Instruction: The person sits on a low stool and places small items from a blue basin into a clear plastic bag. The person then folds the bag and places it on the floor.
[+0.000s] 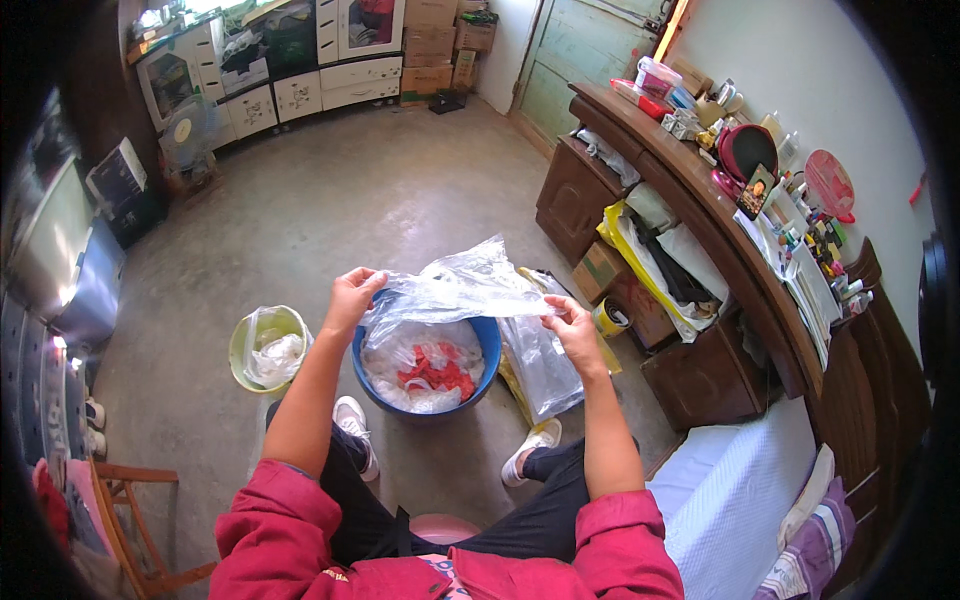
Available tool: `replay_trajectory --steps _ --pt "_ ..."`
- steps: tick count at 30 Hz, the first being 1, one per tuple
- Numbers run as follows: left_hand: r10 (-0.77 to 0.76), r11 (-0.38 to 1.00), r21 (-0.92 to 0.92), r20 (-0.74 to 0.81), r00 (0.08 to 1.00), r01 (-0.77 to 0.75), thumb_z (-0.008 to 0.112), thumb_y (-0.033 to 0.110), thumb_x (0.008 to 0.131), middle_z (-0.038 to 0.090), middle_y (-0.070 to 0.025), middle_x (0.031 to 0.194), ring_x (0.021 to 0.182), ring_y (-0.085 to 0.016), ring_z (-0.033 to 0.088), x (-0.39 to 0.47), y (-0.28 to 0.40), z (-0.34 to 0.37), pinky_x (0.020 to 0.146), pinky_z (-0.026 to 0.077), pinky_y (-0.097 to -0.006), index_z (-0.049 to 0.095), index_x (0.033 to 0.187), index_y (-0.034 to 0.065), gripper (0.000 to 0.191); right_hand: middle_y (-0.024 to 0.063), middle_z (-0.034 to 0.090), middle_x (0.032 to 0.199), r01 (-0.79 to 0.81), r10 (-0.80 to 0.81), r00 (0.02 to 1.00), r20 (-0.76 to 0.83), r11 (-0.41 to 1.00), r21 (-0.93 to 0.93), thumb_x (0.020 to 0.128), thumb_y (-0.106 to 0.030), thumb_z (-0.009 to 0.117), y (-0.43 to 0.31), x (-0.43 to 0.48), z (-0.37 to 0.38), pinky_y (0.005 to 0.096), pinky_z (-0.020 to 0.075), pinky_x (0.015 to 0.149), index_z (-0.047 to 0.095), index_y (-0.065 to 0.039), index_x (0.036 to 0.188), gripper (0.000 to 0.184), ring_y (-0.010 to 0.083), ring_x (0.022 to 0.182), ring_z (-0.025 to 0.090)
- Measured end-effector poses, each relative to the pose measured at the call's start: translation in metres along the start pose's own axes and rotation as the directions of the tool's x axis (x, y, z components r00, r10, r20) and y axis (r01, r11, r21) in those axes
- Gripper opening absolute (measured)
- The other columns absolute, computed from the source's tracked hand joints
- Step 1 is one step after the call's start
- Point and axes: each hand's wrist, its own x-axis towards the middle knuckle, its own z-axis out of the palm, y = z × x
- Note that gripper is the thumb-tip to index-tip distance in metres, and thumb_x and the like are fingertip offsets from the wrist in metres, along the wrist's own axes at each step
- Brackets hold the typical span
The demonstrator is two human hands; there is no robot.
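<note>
A clear plastic bag (465, 289) is stretched between my two hands, above the far side of a blue bucket. My left hand (354, 296) pinches its left end between thumb and fingers. At the right end, my right hand (574, 330) grips the plastic the same way. Below, the blue bucket (491, 352) stands on the floor between my feet, holding crumpled clear plastic (382, 367) and bright red pieces (439, 371). The raised bag hides part of the bucket's far rim. Flat plastic packaging (544, 375), silvery and yellow, lies right of the bucket.
A pale green bin (244, 352) with a plastic bag inside stands left of the bucket. To the right is a cluttered brown wooden desk (675, 187), with boxes and bags beneath. A wooden chair (139, 517) is at lower left, a bed (735, 480) at lower right.
</note>
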Motion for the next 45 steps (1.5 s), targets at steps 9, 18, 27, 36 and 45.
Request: replay_trajectory --steps 9,18,27,36,45 --pt "-0.2 0.609 -0.729 0.239 0.95 0.312 0.068 0.005 0.085 0.056 0.0029 0.076 0.055 -0.005 0.049 0.008 0.008 -0.037 0.05 0.042 -0.0199 0.056 0.109 0.0086 0.027 -0.0012 0.062 0.081 0.047 -0.084 0.942 -0.325 0.992 -0.119 0.095 -0.023 0.061 0.015 0.01 -0.025 0.0213 0.0499 0.056 0.064 -0.004 0.096 0.019 0.0078 0.066 0.061" --pt "-0.252 0.52 -0.807 0.169 0.953 0.28 0.064 -0.002 0.085 0.058 -0.0042 0.086 0.059 -0.007 0.051 0.036 -0.025 -0.038 0.047 0.044 -0.0173 0.057 0.11 0.007 0.028 0.0045 0.063 0.076 0.088 -0.044 0.955 -0.294 0.986 0.14 0.098 -0.024 0.054 0.006 0.0 -0.033 0.0285 0.0569 0.057 0.06 -0.004 0.092 0.022 0.0137 0.061 0.065" --pt "0.7 0.571 0.68 -0.11 0.706 -0.461 0.071 0.007 0.075 0.057 -0.0139 0.119 0.122 -0.033 0.047 -0.02 0.036 0.029 0.103 0.036 -0.044 0.06 0.111 0.0058 0.038 0.0024 0.063 0.076 0.314 -0.323 0.935 -0.149 0.946 -0.082 0.089 -0.01 0.062 -0.015 -0.013 0.001 0.0263 0.0471 0.057 0.07 -0.003 0.093 0.011 0.0105 0.063 0.058" --pt "0.552 0.533 0.426 0.48 0.682 -0.731 0.07 0.005 0.076 0.066 -0.0167 0.103 0.11 -0.032 0.057 -0.066 0.003 0.132 0.096 0.042 -0.0431 0.067 0.099 0.0043 0.023 0.0163 0.064 0.082 0.493 -0.468 0.863 0.192 0.692 -0.527 0.09 -0.024 0.062 -0.009 -0.04 0.043 0.0411 0.0501 0.063 0.062 -0.004 0.096 0.02 0.0345 0.074 0.064" --pt "0.601 0.705 0.27 0.264 0.754 -0.656 0.064 -0.001 0.081 0.067 -0.0174 0.096 0.098 -0.032 0.063 -0.076 0.033 0.133 0.086 0.048 -0.0381 0.064 0.088 0.0008 0.008 0.0174 0.063 0.082 0.379 -0.286 0.923 0.256 0.787 -0.486 0.086 -0.019 0.066 -0.005 -0.029 0.017 0.0376 0.0499 0.068 0.062 -0.001 0.092 0.02 0.0287 0.074 0.064"
